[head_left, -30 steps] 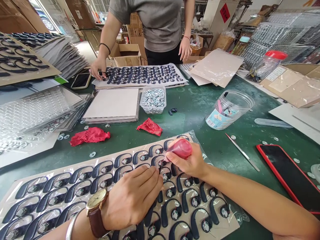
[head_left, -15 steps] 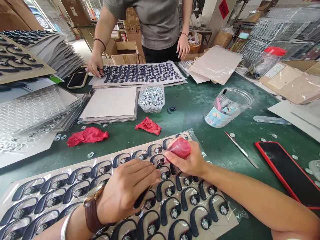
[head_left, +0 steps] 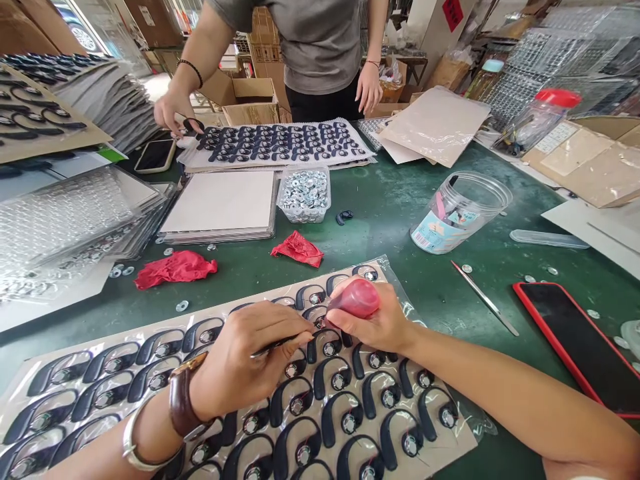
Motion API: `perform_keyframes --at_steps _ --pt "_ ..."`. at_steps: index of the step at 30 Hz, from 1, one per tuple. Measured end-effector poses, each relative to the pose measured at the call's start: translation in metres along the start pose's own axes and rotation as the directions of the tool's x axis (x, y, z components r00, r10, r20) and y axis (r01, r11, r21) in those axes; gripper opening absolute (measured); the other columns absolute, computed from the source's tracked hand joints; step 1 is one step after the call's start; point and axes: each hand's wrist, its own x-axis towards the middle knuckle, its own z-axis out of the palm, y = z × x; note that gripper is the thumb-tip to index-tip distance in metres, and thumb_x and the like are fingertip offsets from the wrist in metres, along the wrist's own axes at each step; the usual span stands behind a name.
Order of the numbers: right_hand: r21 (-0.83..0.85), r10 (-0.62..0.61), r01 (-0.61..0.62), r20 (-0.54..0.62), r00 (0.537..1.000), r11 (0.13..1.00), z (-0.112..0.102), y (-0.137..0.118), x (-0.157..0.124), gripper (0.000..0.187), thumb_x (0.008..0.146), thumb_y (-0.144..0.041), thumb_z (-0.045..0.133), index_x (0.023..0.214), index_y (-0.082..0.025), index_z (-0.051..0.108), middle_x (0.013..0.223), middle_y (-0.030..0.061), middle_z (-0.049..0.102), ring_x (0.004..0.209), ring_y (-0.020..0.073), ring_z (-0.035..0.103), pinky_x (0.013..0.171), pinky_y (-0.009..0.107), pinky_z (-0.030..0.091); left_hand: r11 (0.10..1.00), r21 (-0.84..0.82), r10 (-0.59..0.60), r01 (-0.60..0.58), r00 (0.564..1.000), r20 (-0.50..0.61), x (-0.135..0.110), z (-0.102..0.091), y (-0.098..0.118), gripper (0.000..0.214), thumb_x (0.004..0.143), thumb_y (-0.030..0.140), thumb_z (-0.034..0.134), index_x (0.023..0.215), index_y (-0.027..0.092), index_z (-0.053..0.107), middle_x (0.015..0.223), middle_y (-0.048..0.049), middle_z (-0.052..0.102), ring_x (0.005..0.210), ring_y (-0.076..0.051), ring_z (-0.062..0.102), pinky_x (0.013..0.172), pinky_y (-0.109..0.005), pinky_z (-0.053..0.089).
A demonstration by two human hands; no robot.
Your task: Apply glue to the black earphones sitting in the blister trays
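My right hand (head_left: 387, 323) is wrapped round a pink, rounded squeeze bottle (head_left: 363, 298), held over the upper rows of parts; its tip is hidden. Close by on the left, my left hand (head_left: 245, 357) pinches a slim dark tool (head_left: 270, 346), mostly covered by the fingers, so its kind is unclear. Under both hands lies a cardboard sheet (head_left: 463, 443) in clear plastic. Rows of black ear-hook earphone shells (head_left: 349, 421) with round silver centres and thin wires sit on it.
Across the green table a co-worker's hand (head_left: 175, 110) holds a black ear-hook over another filled sheet (head_left: 357, 150). Between us stand a tub of metal discs (head_left: 304, 193), red crumpled pieces (head_left: 297, 249) and a clear jar (head_left: 435, 230). Tweezers (head_left: 485, 298) and a red-cased phone (head_left: 575, 343) lie right.
My left hand has turned and lifted slightly, showing the slim dark tool between thumb and fingers. My right hand stays nearly still with the bottle. The co-worker's hand has moved left with an ear-hook.
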Motion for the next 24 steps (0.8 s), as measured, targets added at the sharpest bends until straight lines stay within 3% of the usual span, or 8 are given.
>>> perform_keyframes --at_steps 7,12,14,16,18,21,24 --pt "-0.011 -0.147 0.148 0.014 0.989 0.989 -0.001 -0.001 0.001 0.025 0.081 -0.045 0.070 0.086 -0.021 0.066 0.079 0.0022 0.071 0.071 0.0161 0.068 0.067 0.027 0.055 0.989 -0.075 -0.129 0.130 0.991 0.019 0.003 -0.002 -0.004 0.014 0.091 0.016 0.055 0.091 0.016 0.069 0.083 -0.0036 0.073 0.073 -0.014 0.068 0.070 -0.024 0.056" --pt "-0.101 -0.372 0.375 0.051 0.927 0.921 0.001 -0.001 -0.002 0.042 0.072 -0.053 0.077 0.094 -0.018 0.065 0.075 0.0037 0.073 0.060 0.0159 0.066 0.058 0.027 0.052 0.988 -0.062 -0.139 0.139 0.990 0.004 0.000 -0.001 -0.005 0.012 0.090 0.017 0.058 0.093 0.016 0.069 0.086 -0.0035 0.074 0.076 -0.014 0.068 0.073 -0.024 0.055" --pt "-0.086 -0.390 0.391 0.039 0.920 0.916 -0.001 -0.006 -0.001 0.046 0.068 -0.056 0.079 0.091 -0.019 0.066 0.072 0.0029 0.072 0.057 0.0156 0.065 0.056 0.027 0.051 0.991 -0.049 -0.128 0.128 0.992 0.004 -0.001 0.000 -0.004 0.012 0.090 0.016 0.058 0.093 0.017 0.069 0.085 -0.0034 0.074 0.075 -0.014 0.068 0.072 -0.024 0.055" --pt "-0.030 -0.257 0.258 0.029 0.966 0.966 -0.007 -0.016 0.003 0.041 0.070 -0.055 0.078 0.087 -0.020 0.066 0.071 0.0013 0.071 0.058 0.0151 0.065 0.057 0.027 0.052 0.994 -0.037 -0.102 0.102 0.995 0.006 -0.001 0.001 -0.003 0.013 0.091 0.017 0.056 0.092 0.016 0.069 0.083 -0.0043 0.073 0.073 -0.014 0.068 0.070 -0.026 0.055" --pt "0.040 -0.023 0.020 0.083 0.996 0.999 -0.018 -0.027 0.009 0.033 0.077 -0.052 0.073 0.083 -0.021 0.067 0.069 -0.0003 0.070 0.058 0.0143 0.065 0.059 0.027 0.053 0.997 -0.019 -0.071 0.071 0.997 0.008 -0.001 0.002 -0.001 0.014 0.092 0.017 0.054 0.091 0.015 0.069 0.081 -0.0057 0.073 0.071 -0.015 0.067 0.068 -0.027 0.054" --pt "0.103 0.233 -0.261 0.226 0.946 0.960 -0.036 -0.044 0.018 0.029 0.085 -0.048 0.066 0.076 -0.021 0.065 0.065 -0.0012 0.069 0.057 0.0137 0.064 0.057 0.026 0.051 1.000 0.022 -0.003 0.004 1.000 -0.004 -0.001 0.004 0.001 0.014 0.091 0.015 0.055 0.093 0.014 0.069 0.083 -0.0072 0.073 0.075 -0.017 0.068 0.071 -0.029 0.055" --pt "0.117 0.292 -0.337 0.295 0.910 0.934 -0.045 -0.051 0.018 0.031 0.085 -0.046 0.066 0.070 -0.020 0.063 0.063 -0.0006 0.068 0.058 0.0145 0.065 0.055 0.026 0.051 0.995 0.070 0.073 -0.071 0.997 -0.019 -0.002 0.006 0.004 0.012 0.089 0.012 0.057 0.095 0.014 0.068 0.085 -0.0069 0.073 0.078 -0.017 0.069 0.074 -0.030 0.056"
